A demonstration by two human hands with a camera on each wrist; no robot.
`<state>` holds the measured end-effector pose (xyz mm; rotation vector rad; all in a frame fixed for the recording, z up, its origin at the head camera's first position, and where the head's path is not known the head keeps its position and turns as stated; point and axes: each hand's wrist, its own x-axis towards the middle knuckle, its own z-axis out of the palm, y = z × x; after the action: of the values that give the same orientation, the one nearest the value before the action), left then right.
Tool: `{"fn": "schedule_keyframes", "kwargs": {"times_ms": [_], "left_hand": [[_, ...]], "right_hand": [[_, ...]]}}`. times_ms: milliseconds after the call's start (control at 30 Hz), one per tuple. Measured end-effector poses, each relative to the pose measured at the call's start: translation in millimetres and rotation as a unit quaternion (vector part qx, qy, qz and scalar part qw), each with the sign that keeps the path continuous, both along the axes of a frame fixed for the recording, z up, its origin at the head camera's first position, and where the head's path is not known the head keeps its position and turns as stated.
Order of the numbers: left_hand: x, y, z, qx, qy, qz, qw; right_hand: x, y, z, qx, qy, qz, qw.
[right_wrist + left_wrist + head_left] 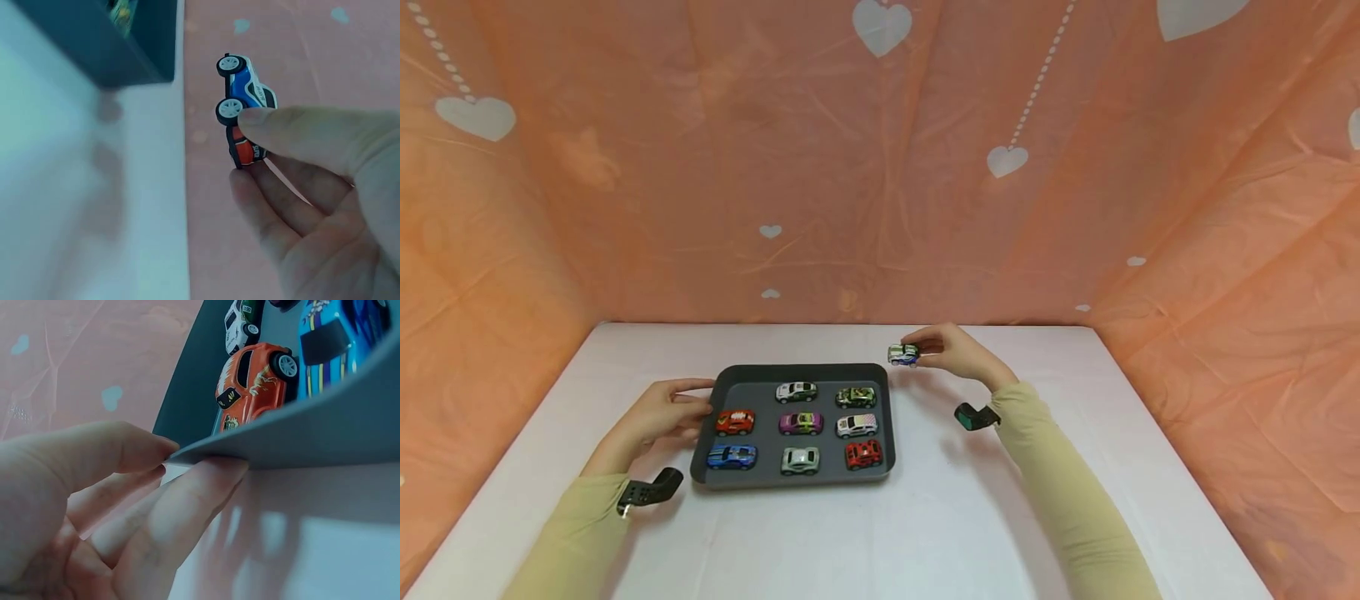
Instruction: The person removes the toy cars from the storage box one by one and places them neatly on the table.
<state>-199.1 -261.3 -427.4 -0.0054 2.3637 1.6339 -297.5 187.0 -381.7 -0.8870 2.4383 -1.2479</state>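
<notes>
My right hand (pixel 957 352) pinches a toy car (pixel 903 355) by one end, in the air just past the tray's far right corner. Close up in the right wrist view, this toy car (pixel 247 94) shows blue and white sides, a red end and white wheels. A dark grey tray (pixel 760 477) carries several toy cars in rows. My left hand (pixel 658 414) grips its left rim, thumb at the edge and fingers underneath. Nearest that hand are an orange-red car (pixel 259 384) and a blue striped car (pixel 325 347).
Inside the tray are also a purple car (pixel 801 423), a camouflage car (pixel 856 397), a red car (pixel 863 454) and some white or grey ones. White cloth covers the table (pixel 820 542). An orange curtain (pixel 850 183) with pale hearts hangs behind and at both sides.
</notes>
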Motion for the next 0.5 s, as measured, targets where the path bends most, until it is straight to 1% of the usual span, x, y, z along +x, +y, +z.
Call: {"fn": "schedule_keyframes", "kwargs": {"times_ms": [133, 200, 300, 367, 500], "left_hand": [[-0.8, -2.8, -1.7, 0.010, 0.000, -0.003, 0.9999], [-1.1, -4.0, -2.6, 0.016, 0.001, -0.004, 0.9999], [-0.9, -5.1, -3.3, 0.027, 0.006, -0.012, 0.9995], [-0.4, -5.3, -3.8, 0.035, 0.004, -0.011, 0.9993], [1.0, -4.3, -4.5, 0.051, 0.001, -0.008, 0.9987]], "right_hand": [[0.9, 15, -9.0, -0.001, -0.019, -0.010, 0.9998], [1.6, 20, -14.3, -0.003, -0.018, -0.013, 0.9997], [3.0, 25, -22.9, -0.006, -0.022, -0.020, 0.9995], [3.6, 28, -30.0, -0.006, -0.023, -0.021, 0.9995], [4.8, 31, -42.2, -0.018, -0.040, -0.021, 0.9988]]}}
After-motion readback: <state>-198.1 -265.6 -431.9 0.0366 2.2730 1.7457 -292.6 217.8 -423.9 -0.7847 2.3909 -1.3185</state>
